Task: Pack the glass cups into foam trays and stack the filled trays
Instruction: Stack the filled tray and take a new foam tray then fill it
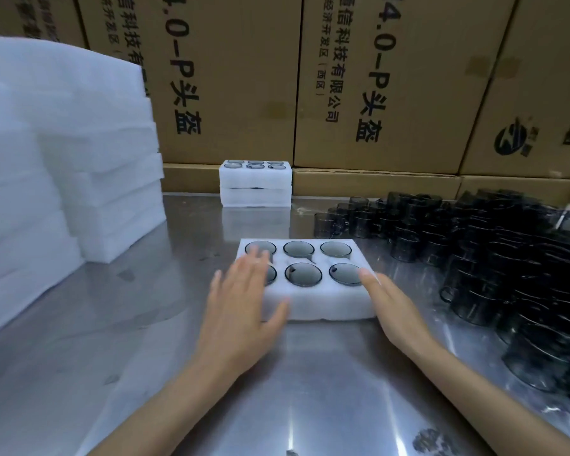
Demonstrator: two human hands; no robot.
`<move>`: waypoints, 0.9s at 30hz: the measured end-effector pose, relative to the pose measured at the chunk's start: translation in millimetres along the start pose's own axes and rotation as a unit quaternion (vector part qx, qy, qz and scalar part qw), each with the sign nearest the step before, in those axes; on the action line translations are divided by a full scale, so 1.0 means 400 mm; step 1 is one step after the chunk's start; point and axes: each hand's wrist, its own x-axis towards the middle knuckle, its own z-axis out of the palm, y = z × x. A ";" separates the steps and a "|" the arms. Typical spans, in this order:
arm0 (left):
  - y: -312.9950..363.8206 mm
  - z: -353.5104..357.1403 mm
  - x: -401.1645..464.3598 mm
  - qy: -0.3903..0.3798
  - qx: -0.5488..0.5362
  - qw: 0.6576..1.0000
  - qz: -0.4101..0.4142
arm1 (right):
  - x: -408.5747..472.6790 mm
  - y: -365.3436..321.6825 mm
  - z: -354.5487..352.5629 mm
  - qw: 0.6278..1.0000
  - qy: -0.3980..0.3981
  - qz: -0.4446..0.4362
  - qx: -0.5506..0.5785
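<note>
Head view: the left hand (241, 304) lies flat with straight, spread fingers (255, 264) over the near-left corner of the foam tray (326, 301), covering part of two cups there; it holds nothing. The image of this hand is blurred. The right hand (392, 311) is also flat, fingers straight and together, set against the tray's near-right edge, its fingertips beside the near-right pocket; whether it touches the foam cannot be told.

The foam tray is a thick white rectangular block with a soft, slightly pitted surface and six round pockets in two rows of three. Each pocket holds a smoky grey glass cup (303, 274), rim up, level with the foam top. The tray rests on a polished steel counter (310, 390) that shows reflections.

Beyond the tray, at the counter's far edge, stands a stack of filled trays (255, 184), two blocks high, cups visible in the top one. Right of the tray, loose dark glass cups (491, 251) with handles are crowded together, some piled. Left of the tray rises a tall stack of white foam blocks (63, 159). Behind everything stand brown corrugated cartons (392, 93) printed with black characters.
</note>
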 end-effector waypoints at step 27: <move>-0.188 0.054 0.259 0.064 -0.527 0.814 -0.236 | 0.329 -0.180 0.319 0.808 -0.084 0.267 0.519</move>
